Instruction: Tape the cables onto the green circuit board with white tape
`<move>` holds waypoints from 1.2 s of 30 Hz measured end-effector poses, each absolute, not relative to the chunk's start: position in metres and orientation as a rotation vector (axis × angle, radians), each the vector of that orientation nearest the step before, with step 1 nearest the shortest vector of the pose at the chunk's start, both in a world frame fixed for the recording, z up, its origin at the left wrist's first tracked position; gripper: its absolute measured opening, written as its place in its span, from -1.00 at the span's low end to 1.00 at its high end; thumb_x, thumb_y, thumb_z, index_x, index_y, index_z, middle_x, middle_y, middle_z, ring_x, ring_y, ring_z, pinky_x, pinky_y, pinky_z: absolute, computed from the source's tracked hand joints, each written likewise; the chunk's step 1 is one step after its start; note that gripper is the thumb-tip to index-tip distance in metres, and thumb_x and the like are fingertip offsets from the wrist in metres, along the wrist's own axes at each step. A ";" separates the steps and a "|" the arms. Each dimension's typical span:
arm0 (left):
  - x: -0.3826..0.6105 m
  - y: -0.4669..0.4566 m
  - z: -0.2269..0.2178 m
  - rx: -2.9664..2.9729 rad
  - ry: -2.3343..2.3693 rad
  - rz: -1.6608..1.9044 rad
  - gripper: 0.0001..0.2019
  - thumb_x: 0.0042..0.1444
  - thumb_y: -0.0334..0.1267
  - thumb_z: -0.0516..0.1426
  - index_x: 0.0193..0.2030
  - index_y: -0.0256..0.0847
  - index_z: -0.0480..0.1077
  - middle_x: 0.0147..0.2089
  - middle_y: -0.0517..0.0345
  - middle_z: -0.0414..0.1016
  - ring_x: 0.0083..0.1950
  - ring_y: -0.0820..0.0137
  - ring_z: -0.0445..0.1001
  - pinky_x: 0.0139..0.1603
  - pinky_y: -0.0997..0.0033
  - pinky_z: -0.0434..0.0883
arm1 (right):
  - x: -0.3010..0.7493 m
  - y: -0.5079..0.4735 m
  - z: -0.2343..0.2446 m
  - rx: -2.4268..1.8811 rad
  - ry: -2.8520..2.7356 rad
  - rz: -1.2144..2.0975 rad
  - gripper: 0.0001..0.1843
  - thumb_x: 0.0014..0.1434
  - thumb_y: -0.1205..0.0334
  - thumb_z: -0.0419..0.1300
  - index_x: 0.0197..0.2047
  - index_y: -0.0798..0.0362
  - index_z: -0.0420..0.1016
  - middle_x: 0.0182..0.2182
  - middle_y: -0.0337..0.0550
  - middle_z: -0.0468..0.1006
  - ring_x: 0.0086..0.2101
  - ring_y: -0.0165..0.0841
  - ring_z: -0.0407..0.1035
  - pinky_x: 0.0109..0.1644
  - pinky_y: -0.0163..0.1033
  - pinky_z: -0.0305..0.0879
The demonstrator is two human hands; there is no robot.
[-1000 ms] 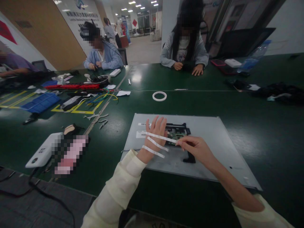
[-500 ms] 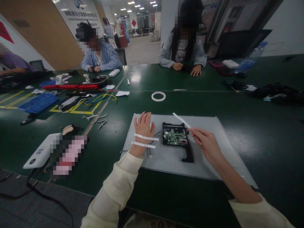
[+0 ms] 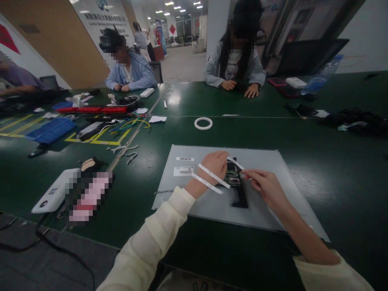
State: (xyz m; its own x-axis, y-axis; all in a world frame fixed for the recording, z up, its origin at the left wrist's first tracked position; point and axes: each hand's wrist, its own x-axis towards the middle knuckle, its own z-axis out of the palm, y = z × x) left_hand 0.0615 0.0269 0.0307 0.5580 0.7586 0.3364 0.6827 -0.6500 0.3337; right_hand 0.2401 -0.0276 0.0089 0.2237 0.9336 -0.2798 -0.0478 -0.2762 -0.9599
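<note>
My right hand (image 3: 263, 184) pinches the lower end of a short white tape strip (image 3: 235, 163) between thumb and forefinger. At the strip's upper left end are the closed fingertips of my left hand (image 3: 212, 166); their grip is partly hidden. Two more tape strips (image 3: 214, 175) cling across the back of my left hand and wrist, their ends sticking out. Beneath the hands, a green circuit board (image 3: 233, 178) sits in a black plastic frame (image 3: 241, 196), its left side covered by my left hand. The frame lies on a light grey panel (image 3: 273, 214) with printed labels (image 3: 183, 171).
Beyond the panel lies a white tape roll (image 3: 203, 123). To the left are grey cable pieces (image 3: 131, 155), a white power bank (image 3: 56, 192), a blue tray (image 3: 51, 130) and coloured wires (image 3: 133, 123). Two people sit across the green table (image 3: 257, 133), another at far left.
My left hand has moved right, from the panel's left part to the tape strip, uncovering the labels and covering part of the board. My right hand keeps its pinch, slightly lower.
</note>
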 end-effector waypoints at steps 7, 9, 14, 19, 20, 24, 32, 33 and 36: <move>0.078 0.036 0.014 2.671 1.167 0.563 -0.72 0.10 -0.51 -0.07 -0.08 -0.28 0.31 -0.14 0.03 0.47 -0.09 0.32 0.43 -0.02 0.31 0.36 | 0.242 -0.027 0.001 -1.527 -0.876 1.227 -0.59 -0.20 0.02 0.32 -0.41 0.25 0.56 -0.53 -0.04 0.47 -0.72 -0.60 0.01 -0.69 -0.39 -0.22; 0.078 0.037 0.010 2.665 1.147 0.577 -0.70 0.09 -0.51 -0.06 -0.05 -0.29 0.29 -0.08 0.02 0.45 -0.05 0.32 0.42 0.01 0.31 0.34 | 0.242 -0.027 0.001 -1.539 -0.882 1.225 -0.58 -0.19 0.02 0.32 -0.40 0.25 0.56 -0.53 -0.03 0.47 -0.71 -0.60 0.02 -0.69 -0.39 -0.21; 0.078 0.041 0.002 2.608 1.202 0.518 -0.71 0.10 -0.50 -0.06 -0.04 -0.28 0.28 -0.11 0.03 0.46 -0.10 0.32 0.44 -0.03 0.33 0.38 | 0.239 -0.029 0.006 -1.564 -0.880 1.225 -0.58 -0.22 -0.01 0.33 -0.42 0.22 0.55 -0.53 -0.06 0.47 -0.72 -0.59 0.04 -0.70 -0.40 -0.20; 0.080 0.043 -0.004 2.593 1.209 0.495 -0.73 0.12 -0.47 -0.05 -0.04 -0.28 0.29 -0.08 0.01 0.46 -0.06 0.33 0.44 0.02 0.31 0.37 | 0.238 -0.030 0.007 -1.627 -0.998 1.148 -0.54 -0.17 -0.10 0.30 -0.48 0.21 0.53 -0.54 -0.04 0.47 -0.72 -0.55 0.08 -0.70 -0.37 -0.10; 0.081 0.044 -0.005 2.595 1.204 0.505 -0.73 0.13 -0.47 -0.04 -0.03 -0.28 0.29 -0.07 0.00 0.46 -0.04 0.33 0.43 0.03 0.31 0.36 | 0.239 -0.030 0.006 -1.639 -1.022 1.126 -0.54 -0.15 -0.11 0.29 -0.48 0.21 0.53 -0.54 -0.04 0.47 -0.71 -0.54 0.09 -0.70 -0.37 -0.08; 0.081 0.044 -0.008 2.612 1.206 0.530 -0.72 0.12 -0.46 -0.03 -0.03 -0.30 0.31 -0.03 -0.01 0.45 -0.01 0.32 0.42 0.07 0.30 0.36 | 0.243 -0.030 0.003 -1.693 -1.075 1.060 -0.54 -0.09 -0.11 0.25 -0.51 0.20 0.52 -0.60 -0.08 0.44 -0.70 -0.51 0.14 -0.67 -0.37 -0.03; 0.081 0.043 -0.007 2.643 1.191 0.532 -0.72 0.12 -0.48 -0.02 -0.04 -0.30 0.33 0.02 -0.03 0.44 0.05 0.36 0.41 0.13 0.33 0.34 | 0.243 -0.030 0.010 -1.828 -1.303 0.869 -0.52 -0.01 -0.14 0.14 -0.60 0.14 0.48 -0.76 -0.17 0.35 -0.71 -0.42 0.20 -0.62 -0.33 0.03; 0.081 0.042 -0.006 2.649 1.194 0.530 -0.72 0.12 -0.48 -0.02 -0.03 -0.31 0.33 0.03 -0.03 0.44 0.06 0.36 0.40 0.13 0.32 0.33 | 0.244 -0.030 0.009 -1.856 -1.347 0.831 -0.53 0.02 -0.13 0.11 -0.60 0.13 0.47 -0.76 -0.18 0.35 -0.70 -0.41 0.21 -0.61 -0.33 0.04; 0.082 0.042 -0.005 2.658 1.194 0.518 -0.70 0.10 -0.49 -0.01 -0.02 -0.33 0.34 0.04 -0.04 0.44 0.07 0.34 0.40 0.14 0.31 0.33 | 0.246 -0.030 0.006 -1.920 -1.452 0.729 -0.54 0.09 -0.09 0.05 -0.57 0.10 0.48 -0.73 -0.19 0.38 -0.66 -0.38 0.27 -0.54 -0.31 0.08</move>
State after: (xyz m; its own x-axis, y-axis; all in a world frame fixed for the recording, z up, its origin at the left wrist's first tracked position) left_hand 0.0816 0.0417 -0.0051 0.6164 0.7504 0.2385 0.6871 -0.6606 0.3026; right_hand 0.2462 -0.0300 0.0065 0.2447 0.9676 -0.0621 0.6280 -0.2070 -0.7502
